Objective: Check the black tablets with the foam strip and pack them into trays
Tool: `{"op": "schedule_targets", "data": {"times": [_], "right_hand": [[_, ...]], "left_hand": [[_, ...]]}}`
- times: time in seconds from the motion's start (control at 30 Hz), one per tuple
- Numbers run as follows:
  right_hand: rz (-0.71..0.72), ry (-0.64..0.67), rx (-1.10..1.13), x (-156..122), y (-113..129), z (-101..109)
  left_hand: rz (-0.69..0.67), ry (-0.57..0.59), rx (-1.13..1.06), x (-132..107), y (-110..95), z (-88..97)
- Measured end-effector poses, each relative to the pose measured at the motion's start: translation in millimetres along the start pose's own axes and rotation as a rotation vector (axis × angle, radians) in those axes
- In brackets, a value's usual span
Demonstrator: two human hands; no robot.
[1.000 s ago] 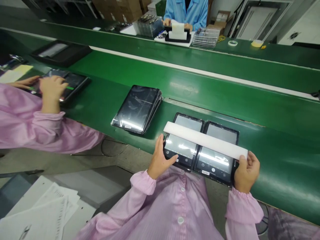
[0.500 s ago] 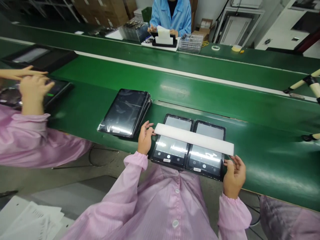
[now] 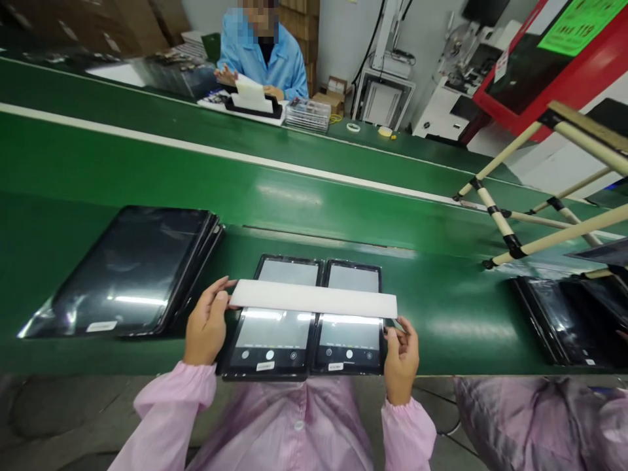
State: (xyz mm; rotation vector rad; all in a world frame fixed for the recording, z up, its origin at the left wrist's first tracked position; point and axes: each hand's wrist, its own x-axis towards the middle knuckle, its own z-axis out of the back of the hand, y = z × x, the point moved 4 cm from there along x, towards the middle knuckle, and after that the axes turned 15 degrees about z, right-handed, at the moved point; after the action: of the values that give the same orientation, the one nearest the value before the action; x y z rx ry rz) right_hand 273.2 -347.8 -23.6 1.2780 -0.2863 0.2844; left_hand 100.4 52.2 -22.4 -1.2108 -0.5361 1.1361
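Note:
Two black tablets with lit screens lie side by side at the near edge of the green bench, the left tablet (image 3: 272, 333) touching the right tablet (image 3: 349, 333). A long white foam strip (image 3: 314, 299) rests across both screens. My left hand (image 3: 206, 327) is at the strip's left end, thumb and fingers closed on it beside the left tablet's edge. My right hand (image 3: 402, 353) is curled against the right tablet's right edge, just below the strip's right end.
A stack of dark tablets (image 3: 127, 271) lies to the left and more tablets (image 3: 564, 320) to the right under a pipe frame (image 3: 515, 242). Across the conveyor belt (image 3: 294, 190) sits a person in a blue coat (image 3: 260, 59) beside clear trays (image 3: 307, 114). Another person's sleeve (image 3: 540, 418) is at the lower right.
My left hand moved up from the left tablet's lower corner to the strip's left end. The strip now lies level. My view swung right, and the co-worker on the left dropped out of sight.

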Motion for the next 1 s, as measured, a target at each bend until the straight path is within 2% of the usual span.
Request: {"op": "schedule_targets", "data": {"times": [0.1,0.27,0.4,0.63,0.8,1.0], "right_hand": [[0.002,-0.026,0.011,-2.0,0.7,0.9],[-0.030,-0.070,0.037,-6.1,1.3,3.6],[-0.145,0.000,0.079,-12.6,2.6,3.8],[-0.150,0.168,0.083,-26.4,24.0,-2.5],[-0.099,0.258,0.017,-36.6,40.0,-8.4],[0.016,0.334,-0.118,-39.5,48.3,-11.3]], "left_hand": [[0.012,-0.004,0.026,2.3,1.2,0.3],[-0.056,-0.022,0.011,5.2,0.9,0.8],[-0.064,-0.011,-0.010,3.2,-0.2,0.0],[-0.076,0.000,-0.042,-0.5,-0.3,-0.5],[-0.079,-0.013,-0.059,-0.4,-0.8,-0.3],[-0.129,-0.036,-0.034,-1.3,-3.4,-0.3]]}}
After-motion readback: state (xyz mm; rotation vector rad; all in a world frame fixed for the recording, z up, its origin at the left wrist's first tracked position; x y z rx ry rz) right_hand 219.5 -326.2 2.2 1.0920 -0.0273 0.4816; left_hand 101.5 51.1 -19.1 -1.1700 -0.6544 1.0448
